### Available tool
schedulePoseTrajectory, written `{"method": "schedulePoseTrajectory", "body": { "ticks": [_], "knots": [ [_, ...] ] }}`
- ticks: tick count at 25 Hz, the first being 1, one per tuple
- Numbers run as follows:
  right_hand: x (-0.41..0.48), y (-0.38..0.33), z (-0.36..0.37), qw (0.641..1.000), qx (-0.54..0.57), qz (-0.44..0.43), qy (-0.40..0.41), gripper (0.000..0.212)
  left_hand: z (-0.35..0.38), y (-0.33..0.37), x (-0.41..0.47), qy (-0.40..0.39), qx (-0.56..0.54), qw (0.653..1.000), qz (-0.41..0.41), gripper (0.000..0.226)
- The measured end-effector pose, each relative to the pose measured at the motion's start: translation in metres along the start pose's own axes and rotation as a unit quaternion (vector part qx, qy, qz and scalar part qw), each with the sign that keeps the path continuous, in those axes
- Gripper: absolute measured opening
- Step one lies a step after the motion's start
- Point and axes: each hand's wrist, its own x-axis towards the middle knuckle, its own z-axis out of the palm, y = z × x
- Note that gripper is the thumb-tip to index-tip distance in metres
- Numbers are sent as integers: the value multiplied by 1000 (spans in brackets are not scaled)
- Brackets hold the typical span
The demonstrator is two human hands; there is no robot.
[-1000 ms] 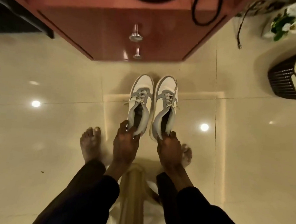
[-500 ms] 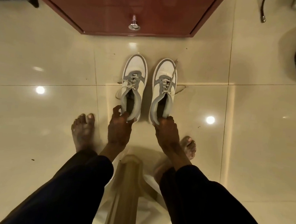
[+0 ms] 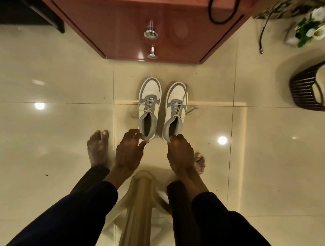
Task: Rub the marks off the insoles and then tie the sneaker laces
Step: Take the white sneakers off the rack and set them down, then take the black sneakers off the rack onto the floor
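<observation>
Pinches heel collar of left sneaker (image 3: 150, 95) w/ left hand (image 3: 128, 151), fingers curled; grips heel of right sneaker (image 3: 176, 97) w/ right hand (image 3: 180, 154) likewise; pair side by side on tile floor (image 3: 63, 116), toes twd red cabinet (image 3: 164, 18). Best to lift by heels, tilt openings up for insoles, hidden in dark; mind loose laces (image 3: 180, 105) trailing. Room: cabinet just ahead, stool (image 3: 140, 197) betw. legs, bare feet (image 3: 97, 147) flanking, basket (image 3: 308, 88) well apart at right; prob. widest room at left.
</observation>
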Motion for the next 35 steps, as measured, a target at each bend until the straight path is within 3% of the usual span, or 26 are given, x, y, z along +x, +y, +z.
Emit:
{"method": "schedulePoseTrajectory", "body": {
  "ticks": [14,27,35],
  "knots": [
    [-50,-84,-147,994,14,-74,83,13,-183,55,-22,6,-21,1000,16,14],
    [-71,-122,-222,983,9,-148,112,8,-258,77,-31,49,-81,995,-30,12],
    [-73,-165,-242,973,-33,-202,106,20,-308,67,-32,104,-81,991,-16,8]
  ]
}}
